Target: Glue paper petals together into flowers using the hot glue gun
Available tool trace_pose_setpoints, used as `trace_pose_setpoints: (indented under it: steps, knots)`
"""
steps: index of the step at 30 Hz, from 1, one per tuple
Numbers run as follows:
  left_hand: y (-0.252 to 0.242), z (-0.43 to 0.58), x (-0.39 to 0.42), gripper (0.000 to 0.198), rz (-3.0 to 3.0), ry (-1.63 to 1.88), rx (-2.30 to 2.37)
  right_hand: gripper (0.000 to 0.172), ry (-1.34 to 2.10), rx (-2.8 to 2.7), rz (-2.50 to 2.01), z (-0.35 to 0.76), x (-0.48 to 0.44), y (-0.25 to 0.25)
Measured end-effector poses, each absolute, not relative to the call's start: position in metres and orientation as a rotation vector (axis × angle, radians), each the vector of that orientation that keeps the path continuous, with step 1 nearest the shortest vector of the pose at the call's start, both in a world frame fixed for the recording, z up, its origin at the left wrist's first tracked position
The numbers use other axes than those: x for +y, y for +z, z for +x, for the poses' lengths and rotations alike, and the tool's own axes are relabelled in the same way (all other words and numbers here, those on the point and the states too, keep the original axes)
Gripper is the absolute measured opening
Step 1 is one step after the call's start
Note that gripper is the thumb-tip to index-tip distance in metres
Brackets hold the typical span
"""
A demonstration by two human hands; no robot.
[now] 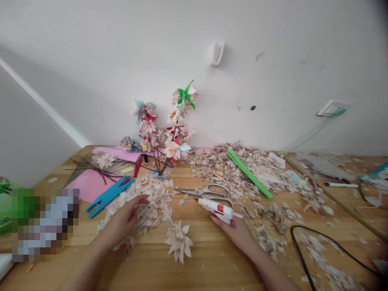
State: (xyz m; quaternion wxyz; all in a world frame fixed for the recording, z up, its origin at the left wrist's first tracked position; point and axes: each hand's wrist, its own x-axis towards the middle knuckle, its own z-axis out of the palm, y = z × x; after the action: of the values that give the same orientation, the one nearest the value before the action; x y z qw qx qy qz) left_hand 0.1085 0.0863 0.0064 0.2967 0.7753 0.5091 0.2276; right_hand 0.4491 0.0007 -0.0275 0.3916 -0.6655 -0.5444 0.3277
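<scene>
My left hand point(129, 212) is over a pile of pale petals point(153, 202), fingers stretched out and a little apart, with no petal visible between them. In my right hand point(235, 230) is a white glue gun point(218, 210), its nozzle pointing left. Between my hands a pale layered flower point(179, 241) lies on the wooden table point(157, 275). Just beyond the glue gun are metal scissors point(209, 192), their blades to the left and the lower handle partly hidden by the gun.
Made-up flowers on twigs point(163, 141) stand at the back by the wall. Blue strips point(109, 196) and pink sheets point(87, 186) lie at the left. Green strips point(250, 173) rest across scattered petal scraps point(209, 161). A black cable point(303, 262) curves at the right.
</scene>
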Motion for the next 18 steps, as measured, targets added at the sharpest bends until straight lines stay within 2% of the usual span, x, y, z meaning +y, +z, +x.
trace_pose_setpoints:
  steps: [3,6,13,18]
  knots:
    - [0.007,0.110,0.084,0.060,1.996,0.622,1.222,0.036,0.825,-1.385,-1.683,0.448,-0.001,-0.023]
    - [0.007,0.108,0.086,0.057,1.980,0.776,1.251,0.032,0.824,-1.396,-1.706,0.446,-0.002,-0.017]
    - [-0.009,0.104,0.098,0.052,2.105,0.767,1.472,0.033,0.803,-1.401,-1.723,0.445,-0.002,-0.015]
    - [-0.010,0.107,0.106,0.048,1.964,0.903,1.482,0.033,0.813,-1.409,-1.697,0.446,-0.001,-0.016]
